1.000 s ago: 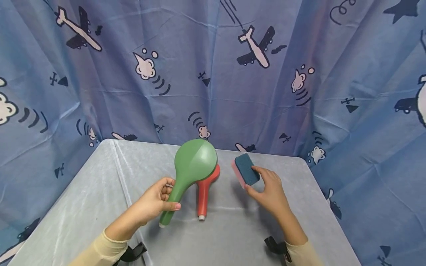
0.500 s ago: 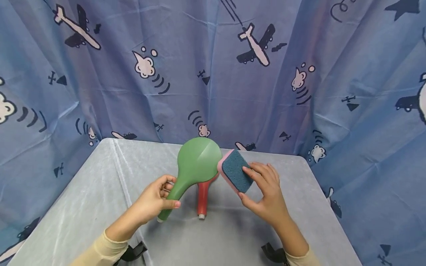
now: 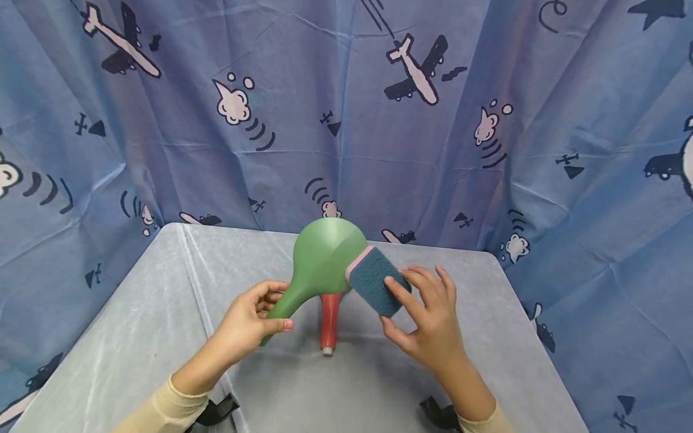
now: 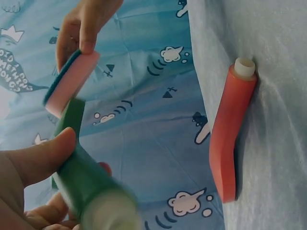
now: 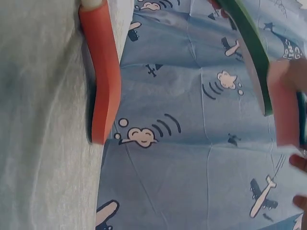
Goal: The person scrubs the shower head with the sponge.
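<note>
My left hand [image 3: 246, 325] grips the handle of a green shower head [image 3: 327, 252], held tilted above the table with its round head up. In the left wrist view the white end of that handle [image 4: 110, 213] is blurred and close. Between the thumb and fingers of my right hand [image 3: 435, 328] is a sponge [image 3: 377, 282] with a dark blue-green scouring side and a pink foam side. Its pink foam [image 5: 284, 112] appears to touch the green head's right edge. Behind them a red shower head [image 3: 329, 325] lies on the table, its round part hidden by the green one.
A pale grey cloth covers the table [image 3: 162, 313]. A blue curtain [image 3: 346, 108] printed with planes and clouds hangs behind and at both sides. Black straps [image 3: 216, 412] show at both wrists.
My right hand has brought the sponge left to the green shower head's edge. The green shower head has risen and shifted slightly right, covering the red one's round part. Both grips have stayed.
</note>
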Demonstrator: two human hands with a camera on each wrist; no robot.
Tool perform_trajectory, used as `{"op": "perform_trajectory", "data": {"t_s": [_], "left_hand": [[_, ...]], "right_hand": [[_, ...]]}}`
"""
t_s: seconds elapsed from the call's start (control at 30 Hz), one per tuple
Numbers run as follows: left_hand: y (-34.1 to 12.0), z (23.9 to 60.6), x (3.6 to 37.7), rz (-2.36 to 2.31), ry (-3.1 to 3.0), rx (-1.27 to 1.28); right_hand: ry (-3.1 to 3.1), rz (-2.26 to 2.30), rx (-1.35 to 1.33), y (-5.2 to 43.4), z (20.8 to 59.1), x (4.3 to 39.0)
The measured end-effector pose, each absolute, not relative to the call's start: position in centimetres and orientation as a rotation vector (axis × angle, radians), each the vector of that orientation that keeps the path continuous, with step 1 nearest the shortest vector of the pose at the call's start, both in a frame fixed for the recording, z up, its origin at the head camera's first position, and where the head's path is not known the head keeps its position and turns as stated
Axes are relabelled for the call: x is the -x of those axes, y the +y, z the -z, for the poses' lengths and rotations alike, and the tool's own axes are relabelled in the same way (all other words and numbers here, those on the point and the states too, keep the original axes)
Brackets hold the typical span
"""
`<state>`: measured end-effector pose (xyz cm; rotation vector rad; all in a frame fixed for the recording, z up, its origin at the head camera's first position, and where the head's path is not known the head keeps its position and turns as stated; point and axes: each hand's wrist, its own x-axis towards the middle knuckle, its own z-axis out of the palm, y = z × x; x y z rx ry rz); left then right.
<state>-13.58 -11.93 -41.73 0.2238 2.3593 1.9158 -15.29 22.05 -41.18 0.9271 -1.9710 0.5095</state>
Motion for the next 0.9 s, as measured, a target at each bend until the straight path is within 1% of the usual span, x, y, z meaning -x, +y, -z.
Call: {"op": "perform_trajectory", "data": {"t_s": [0.07,0.13,0.3,0.37,0.43,0.53,0.6,0.67,0.8,0.83,0.9], "left_hand": [[-11.9,41.8,13.5,-1.915,2.379,-0.231],[-11.9,41.8,13.5,-1.916,2.392,-0.23],[-11.9,41.9,13.3,-1.946,2.377,-0.199],[-11.9,41.9,13.3,-1.961,2.365,-0.188],[-11.9,41.9,13.3,-1.971,2.358,-0.185],[-11.8,41.8,13.4,-1.969,2.365,-0.197],[-11.8,41.7,13.3,-1.961,2.373,-0.207],[-11.8,41.5,13.2,-1.955,2.381,-0.214],[-11.7,41.5,13.2,-1.96,2.383,-0.194],[-11.7,41.5,13.3,-1.962,2.379,-0.188],[-11.6,41.5,13.4,-1.967,2.364,-0.187]], "right_hand": [[-1.974,-0.548,-0.858,22.2,41.2,15.5],[-1.966,-0.571,-0.849,22.1,41.4,15.6],[-1.938,-0.485,-1.048,20.7,42.3,15.0],[-1.947,-0.444,-1.072,20.5,42.5,14.9],[-1.955,-0.439,-0.99,20.7,42.5,15.1],[-1.966,-0.518,-0.785,21.4,42.1,15.6],[-1.948,-0.569,-0.719,21.5,42.0,15.8],[-1.926,-0.585,-0.766,21.3,42.0,15.7],[-1.908,-0.472,-0.999,20.1,42.4,15.0],[-1.918,-0.449,-1.024,19.9,42.5,14.9],[-1.933,-0.431,-0.987,20.0,42.6,14.8]]}}
